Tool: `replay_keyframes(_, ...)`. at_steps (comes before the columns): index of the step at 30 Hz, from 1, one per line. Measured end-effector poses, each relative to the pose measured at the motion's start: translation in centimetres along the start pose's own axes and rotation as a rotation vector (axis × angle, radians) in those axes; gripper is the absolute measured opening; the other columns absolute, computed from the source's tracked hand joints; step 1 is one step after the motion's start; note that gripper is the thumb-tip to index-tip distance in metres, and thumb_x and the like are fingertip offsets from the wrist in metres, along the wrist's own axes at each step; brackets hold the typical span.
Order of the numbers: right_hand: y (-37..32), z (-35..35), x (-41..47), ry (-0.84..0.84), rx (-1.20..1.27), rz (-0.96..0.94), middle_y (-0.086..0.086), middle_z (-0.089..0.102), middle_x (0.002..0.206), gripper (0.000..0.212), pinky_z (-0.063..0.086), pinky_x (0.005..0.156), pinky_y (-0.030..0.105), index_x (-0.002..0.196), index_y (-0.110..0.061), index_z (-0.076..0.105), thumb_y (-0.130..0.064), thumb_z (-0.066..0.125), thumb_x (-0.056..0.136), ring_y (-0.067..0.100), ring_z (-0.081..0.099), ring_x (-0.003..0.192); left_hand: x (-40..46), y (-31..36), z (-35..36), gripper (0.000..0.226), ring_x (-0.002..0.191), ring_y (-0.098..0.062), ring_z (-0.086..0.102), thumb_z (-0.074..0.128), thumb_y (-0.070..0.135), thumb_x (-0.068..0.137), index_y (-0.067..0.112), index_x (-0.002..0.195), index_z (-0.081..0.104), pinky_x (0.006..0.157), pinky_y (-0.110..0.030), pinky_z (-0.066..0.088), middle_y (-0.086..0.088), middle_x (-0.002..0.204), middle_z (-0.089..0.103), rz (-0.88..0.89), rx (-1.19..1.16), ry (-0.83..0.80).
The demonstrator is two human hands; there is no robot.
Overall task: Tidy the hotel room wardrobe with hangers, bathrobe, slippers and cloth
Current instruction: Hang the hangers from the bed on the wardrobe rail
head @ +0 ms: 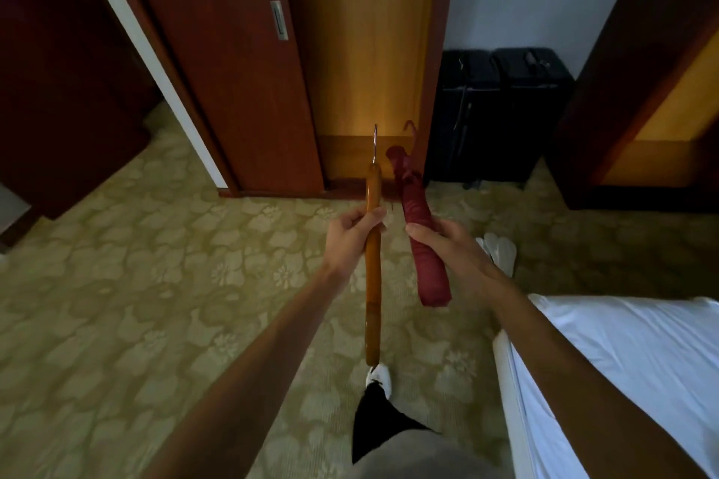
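My left hand (pixel 352 235) grips a wooden hanger (pixel 372 284) near its middle, seen edge-on with its metal hook pointing toward the wardrobe. My right hand (pixel 447 245) holds a red padded hanger (pixel 422 241), also edge-on, its red hook up near the wardrobe frame. The wardrobe (pixel 369 51) stands straight ahead with its sliding door (pixel 233 62) pushed left and a lit wooden interior showing. White slippers (pixel 502 251) lie on the carpet just right of my right hand.
Two black suitcases (pixel 502 117) stand right of the wardrobe against the wall. A bed with white linen (pixel 630 362) fills the lower right. A dark wooden door (pixel 66 70) is at the left. My foot in a white shoe (pixel 379 377) is on the patterned carpet.
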State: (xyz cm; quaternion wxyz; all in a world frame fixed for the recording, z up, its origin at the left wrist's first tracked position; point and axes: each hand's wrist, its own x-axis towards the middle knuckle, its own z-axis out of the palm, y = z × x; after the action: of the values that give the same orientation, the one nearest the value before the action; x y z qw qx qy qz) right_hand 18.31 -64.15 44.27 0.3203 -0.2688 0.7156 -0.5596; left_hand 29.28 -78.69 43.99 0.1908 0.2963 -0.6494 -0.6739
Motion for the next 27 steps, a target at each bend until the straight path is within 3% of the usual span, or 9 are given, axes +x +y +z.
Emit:
replay_keyframes(2, -1.5, 0.0, 5.4, 0.007, 0.014, -0.013, -0.005, 0.071, 0.083, 0.015, 0.051, 0.066, 0.017, 0.095, -0.021, 0.070, -0.036, 0.068, 0.092, 0.008, 0.069, 0.075, 5.6, 1.4, -1.0, 0.024, 0.048, -0.002, 0.046, 0.067, 0.031, 0.093, 0.012, 0.079, 0.069, 0.050, -0.013, 0.039, 0.012, 0.055, 0.056, 0.016, 0.032, 0.021)
replay_keyframes(5, -4.6, -0.2, 13.4, -0.010, -0.002, -0.047, -0.012, 0.070, 0.079, 0.012, 0.048, 0.061, 0.010, 0.092, -0.023, 0.070, -0.034, 0.067, 0.093, 0.001, 0.068, 0.072, 13.7, 3.9, -2.6, 0.026, 0.062, -0.012, 0.052, 0.070, 0.034, 0.090, 0.010, 0.082, 0.070, 0.063, -0.023, 0.043, -0.004, 0.069, 0.058, 0.067, 0.026, 0.034)
replay_keyframes(8, -7.2, -0.2, 20.6, -0.054, -0.022, -0.073, -0.016, 0.069, 0.075, 0.015, 0.048, 0.063, 0.013, 0.092, -0.024, 0.069, -0.039, 0.068, 0.091, -0.001, 0.067, 0.070, 20.4, 5.9, -3.9, 0.023, 0.071, -0.020, 0.058, 0.072, 0.032, 0.089, 0.010, 0.084, 0.074, 0.072, -0.034, 0.047, -0.006, 0.075, 0.066, 0.087, -0.008, 0.073)
replay_keyframes(12, -9.7, 0.1, 28.5, -0.093, -0.047, -0.078, -0.007, 0.072, 0.092, 0.028, 0.052, 0.071, 0.020, 0.104, -0.021, 0.070, -0.045, 0.067, 0.090, 0.004, 0.070, 0.081, 27.5, 7.8, -5.4, 0.025, 0.071, -0.024, 0.054, 0.071, 0.031, 0.089, 0.006, 0.086, 0.073, 0.070, -0.039, 0.045, -0.008, 0.075, 0.064, 0.094, -0.043, 0.098)
replay_keyframes(16, -11.1, 0.6, 35.9, -0.104, -0.063, -0.073, -0.013, 0.070, 0.081, 0.016, 0.050, 0.066, 0.018, 0.095, -0.026, 0.069, -0.042, 0.066, 0.091, 0.000, 0.068, 0.071, 34.9, 8.8, -7.3, 0.025, 0.057, -0.012, 0.053, 0.069, 0.032, 0.092, 0.009, 0.082, 0.071, 0.061, -0.030, 0.045, 0.001, 0.065, 0.061, 0.087, -0.038, 0.080)
replay_keyframes(21, -11.7, 1.1, 45.4, -0.071, -0.085, -0.064, -0.006, 0.068, 0.083, 0.029, 0.054, 0.070, 0.027, 0.096, -0.022, 0.070, -0.051, 0.066, 0.088, 0.010, 0.068, 0.074, 45.2, 9.5, -9.6, 0.031, 0.047, -0.011, 0.046, 0.070, 0.036, 0.090, 0.011, 0.070, 0.066, 0.054, -0.030, 0.039, 0.005, 0.052, 0.052, 0.095, -0.060, 0.045)
replay_keyframes(25, -14.1, 1.5, 54.2, -0.054, -0.089, -0.078, -0.003, 0.066, 0.083, 0.031, 0.051, 0.066, 0.018, 0.099, -0.015, 0.069, -0.045, 0.065, 0.091, 0.004, 0.065, 0.071, 54.5, 11.6, -11.2, 0.028, 0.066, -0.022, 0.057, 0.074, 0.038, 0.085, 0.015, 0.070, 0.070, 0.072, -0.041, 0.047, -0.003, 0.066, 0.062, 0.138, -0.098, 0.035)
replay_keyframes(27, -16.3, 1.5, 59.1, -0.047, -0.092, -0.085, -0.003, 0.067, 0.084, 0.028, 0.051, 0.066, 0.018, 0.097, -0.019, 0.070, -0.046, 0.064, 0.092, 0.006, 0.065, 0.072, 59.3, 13.8, -12.2, 0.030, 0.066, -0.022, 0.054, 0.072, 0.037, 0.087, 0.015, 0.066, 0.069, 0.073, -0.041, 0.045, -0.004, 0.065, 0.059, 0.184, -0.064, 0.033)
